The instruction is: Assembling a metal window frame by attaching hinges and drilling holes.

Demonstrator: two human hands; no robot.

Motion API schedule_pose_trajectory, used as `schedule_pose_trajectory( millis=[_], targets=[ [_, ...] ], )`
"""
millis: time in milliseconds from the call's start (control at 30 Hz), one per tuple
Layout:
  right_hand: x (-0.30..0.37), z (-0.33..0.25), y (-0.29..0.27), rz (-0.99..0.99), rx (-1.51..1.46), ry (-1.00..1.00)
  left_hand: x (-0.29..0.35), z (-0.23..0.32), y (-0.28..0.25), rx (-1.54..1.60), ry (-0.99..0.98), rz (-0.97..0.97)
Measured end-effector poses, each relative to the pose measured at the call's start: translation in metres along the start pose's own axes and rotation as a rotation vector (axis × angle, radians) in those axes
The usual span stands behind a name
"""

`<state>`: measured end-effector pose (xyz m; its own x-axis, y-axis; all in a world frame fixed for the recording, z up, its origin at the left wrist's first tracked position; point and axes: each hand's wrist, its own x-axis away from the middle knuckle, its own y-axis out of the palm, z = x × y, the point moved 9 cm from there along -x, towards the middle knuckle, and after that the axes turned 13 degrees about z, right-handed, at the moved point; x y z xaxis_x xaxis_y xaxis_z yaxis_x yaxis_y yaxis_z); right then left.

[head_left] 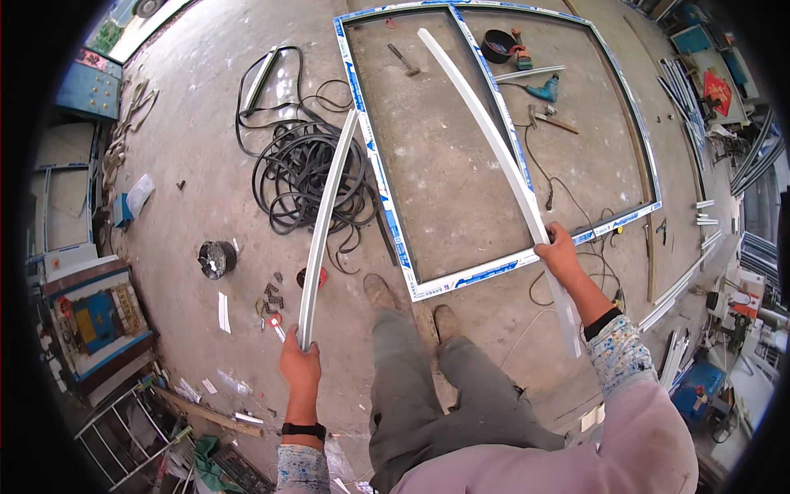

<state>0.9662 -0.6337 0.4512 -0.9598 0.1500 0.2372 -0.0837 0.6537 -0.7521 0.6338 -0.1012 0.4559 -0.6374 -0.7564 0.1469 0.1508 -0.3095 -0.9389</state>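
Here the left hand [300,366] has its fingers [292,340] closed round the near end of a white profile [323,222]; the right hand [562,253] grips a second profile [488,132], slanting across the window frame [491,268]. A black bucket [231,259] holds pale scraps [215,258], concrete floor [169,226] spreading leftward.

A long, narrow, grooved white strip [322,232] is slanting away at the left, being gripped at its near end; a longer, slim white strip [503,159] is slanting at the right, being gripped partway along.
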Motion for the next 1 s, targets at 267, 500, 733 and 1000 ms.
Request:
schedule_pose_trajectory(
  millis=[267, 500, 733, 1000],
  targets=[
    [0.028, -0.079, -0.005, -0.406, -1.045, 0.547, -0.109, 0.069, -0.004, -0.149, 0.281, 0.139],
    [-0.024, -0.155, -0.033, -0.564, -1.338, 0.506, -0.186, 0.182, -0.004, -0.172, 0.195, 0.119],
    [-0.149, -0.142, -0.039, -0.563, -1.315, 0.506, -0.262, 0.297, 0.011, -0.145, 0.249, 0.220],
    [-0.335, -0.026, -0.020, -0.318, -0.669, 0.396, -0.323, 0.358, 0.082, -0.268, 0.106, -0.009]
  ],
)
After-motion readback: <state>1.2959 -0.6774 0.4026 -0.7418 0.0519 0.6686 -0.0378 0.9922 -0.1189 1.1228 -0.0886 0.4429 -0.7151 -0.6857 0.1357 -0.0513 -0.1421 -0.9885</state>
